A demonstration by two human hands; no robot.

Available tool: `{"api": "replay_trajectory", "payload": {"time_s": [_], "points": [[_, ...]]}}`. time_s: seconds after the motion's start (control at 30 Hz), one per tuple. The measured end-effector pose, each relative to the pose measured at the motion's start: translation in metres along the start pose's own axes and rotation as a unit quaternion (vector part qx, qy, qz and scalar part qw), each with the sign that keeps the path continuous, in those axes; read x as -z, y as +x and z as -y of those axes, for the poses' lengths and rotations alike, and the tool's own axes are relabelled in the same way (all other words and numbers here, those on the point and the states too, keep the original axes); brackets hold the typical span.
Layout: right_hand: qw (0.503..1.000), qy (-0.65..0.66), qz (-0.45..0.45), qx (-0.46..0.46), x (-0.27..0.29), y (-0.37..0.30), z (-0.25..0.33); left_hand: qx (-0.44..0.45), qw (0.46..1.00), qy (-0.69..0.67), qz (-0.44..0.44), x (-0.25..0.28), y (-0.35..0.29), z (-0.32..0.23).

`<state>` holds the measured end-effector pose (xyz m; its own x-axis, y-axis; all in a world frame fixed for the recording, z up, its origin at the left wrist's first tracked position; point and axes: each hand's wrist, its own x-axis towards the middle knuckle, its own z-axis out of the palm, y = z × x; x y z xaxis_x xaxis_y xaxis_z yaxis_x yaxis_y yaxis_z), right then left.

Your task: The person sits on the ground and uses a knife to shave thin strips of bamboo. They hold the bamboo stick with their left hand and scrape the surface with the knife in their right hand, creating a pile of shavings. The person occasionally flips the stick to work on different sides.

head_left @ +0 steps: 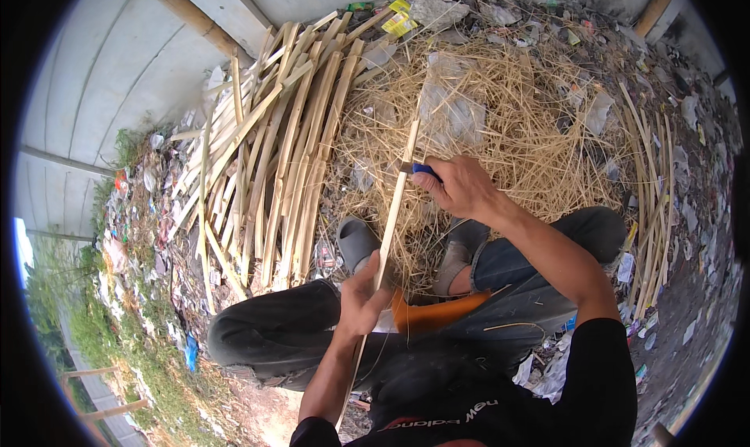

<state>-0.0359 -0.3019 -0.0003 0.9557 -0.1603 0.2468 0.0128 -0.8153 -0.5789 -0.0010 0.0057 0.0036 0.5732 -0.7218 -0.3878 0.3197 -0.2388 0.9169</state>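
A long pale bamboo strip (396,201) runs up and away between my knees, tilted slightly to the right at its far end. My left hand (363,300) is closed around its lower part, near my left knee. Higher up, my right hand (457,185) grips a knife by its blue handle (424,170). The short dark blade (407,167) lies across the strip and touches it. An orange piece (437,314) sits under the strip between my legs, partly covered by my left hand and my trousers.
Many split bamboo strips (301,150) are piled at the left. Thin shavings (523,127) cover the ground ahead. Several slimmer strips (652,205) lie at the far right. Litter (141,236) is scattered around, and a pale wall (101,80) stands behind. My feet wear grey clogs (358,241).
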Motion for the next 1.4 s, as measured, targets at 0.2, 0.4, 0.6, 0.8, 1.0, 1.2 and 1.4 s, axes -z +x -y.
{"api": "replay_trajectory", "payload": {"time_s": [0.2, 0.4, 0.6, 0.8, 1.0, 1.2, 1.4], "points": [[0.999, -0.031, 0.036, 0.021, 0.005, -0.003, -0.017, -0.008, 0.998, 0.064, -0.005, 0.013, -0.012, 0.03], [0.999, 0.006, 0.028, 0.031, -0.01, -0.019, 0.023, -0.015, 1.0, -0.015, -0.002, 0.0, 0.001, 0.004], [0.998, -0.053, -0.002, 0.026, 0.018, 0.003, -0.043, 0.025, 0.999, 0.038, -0.012, 0.009, -0.014, 0.017], [0.996, -0.076, -0.021, -0.032, 0.009, -0.011, -0.017, 0.063, 0.996, -0.068, 0.016, -0.002, -0.008, -0.006], [0.991, -0.084, -0.104, 0.003, 0.003, -0.01, -0.012, 0.024, 0.975, -0.208, 0.078, 0.0, -0.003, 0.01], [0.994, -0.078, -0.07, 0.045, 0.006, -0.011, 0.001, 0.005, 0.981, -0.187, 0.056, 0.001, -0.004, 0.007], [0.997, -0.004, 0.044, -0.069, -0.007, -0.022, 0.028, 0.004, 1.0, -0.002, 0.013, 0.001, -0.011, 0.004]]}}
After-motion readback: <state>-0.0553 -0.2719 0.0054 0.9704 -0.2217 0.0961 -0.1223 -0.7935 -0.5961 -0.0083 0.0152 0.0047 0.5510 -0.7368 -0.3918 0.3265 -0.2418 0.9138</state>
